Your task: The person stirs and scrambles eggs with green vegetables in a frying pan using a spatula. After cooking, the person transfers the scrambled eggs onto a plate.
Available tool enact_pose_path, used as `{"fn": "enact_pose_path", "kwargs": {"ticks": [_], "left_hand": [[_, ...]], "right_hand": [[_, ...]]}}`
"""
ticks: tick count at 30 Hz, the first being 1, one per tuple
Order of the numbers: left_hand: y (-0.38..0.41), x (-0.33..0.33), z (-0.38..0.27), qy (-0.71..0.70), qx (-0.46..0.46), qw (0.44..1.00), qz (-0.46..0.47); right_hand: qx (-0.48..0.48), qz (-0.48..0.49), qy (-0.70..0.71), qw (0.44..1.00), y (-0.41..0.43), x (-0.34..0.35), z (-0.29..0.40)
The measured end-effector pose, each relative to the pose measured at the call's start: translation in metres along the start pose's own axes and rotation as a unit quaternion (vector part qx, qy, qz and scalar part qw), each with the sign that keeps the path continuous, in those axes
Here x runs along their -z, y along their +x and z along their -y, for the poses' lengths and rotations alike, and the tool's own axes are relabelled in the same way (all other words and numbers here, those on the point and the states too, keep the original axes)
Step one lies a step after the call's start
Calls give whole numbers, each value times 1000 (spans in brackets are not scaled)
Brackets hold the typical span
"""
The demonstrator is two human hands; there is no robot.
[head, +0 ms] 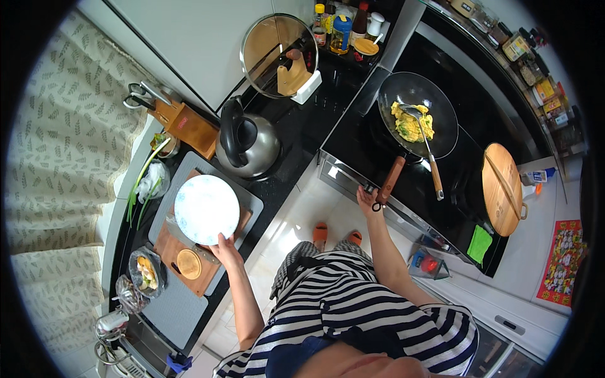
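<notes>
My left hand (229,253) grips the rim of a white plate (207,208) with faint blue marks, over a wooden cutting board (208,279). Partly hidden by the plate, a cleaver (182,234) lies on the board beside a small round wooden lid (189,264). At the stove front, the fingers of my right hand (369,202) are around a dark control knob (368,188). Just beside them is the brown handle (392,179) of a black wok (442,130). Cooked egg with green bits (409,124) sits in the wok, under a metal spatula with a wooden handle (435,177).
A steel kettle (262,146) and knife block (191,127) stand behind the plate. A glass lid (260,52) leans in a holder near sauce bottles (341,35). Right of the wok are a wooden lid (501,189) and green cloth (479,243). A sink (146,338) lies at lower left.
</notes>
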State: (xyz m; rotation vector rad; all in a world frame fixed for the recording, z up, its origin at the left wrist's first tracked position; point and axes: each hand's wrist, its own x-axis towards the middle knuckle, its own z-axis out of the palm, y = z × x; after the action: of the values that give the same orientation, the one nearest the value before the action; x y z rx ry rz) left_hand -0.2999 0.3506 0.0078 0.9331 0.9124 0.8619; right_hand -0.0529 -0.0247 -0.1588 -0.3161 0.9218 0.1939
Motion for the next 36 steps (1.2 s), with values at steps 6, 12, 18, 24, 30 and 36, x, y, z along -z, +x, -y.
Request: {"fn": "enact_pose_path", "kwargs": {"ticks": [6,12,18,24,30,36], "left_hand": [[-55,-36,-19,1,20,997,79],[-97,-95,-26,10,80,982,172],[-121,-136,-2,2,124,965,230],[-144,-175,21,44,158,952,257],[-171,-216,32,45,158,942,294],[-191,-232,37,46,161,940,296]], "right_hand": [[29,-20,97,995,-8,-11,-18],[-128,34,-26,991,-33,-6,9],[74,-25,-221,972,-93,48,127],[517,48,-521,678,-183,-70,188],[472,23,-825,309,-203,-146,167],[536,118,-770,326,-202,-152,241]]}}
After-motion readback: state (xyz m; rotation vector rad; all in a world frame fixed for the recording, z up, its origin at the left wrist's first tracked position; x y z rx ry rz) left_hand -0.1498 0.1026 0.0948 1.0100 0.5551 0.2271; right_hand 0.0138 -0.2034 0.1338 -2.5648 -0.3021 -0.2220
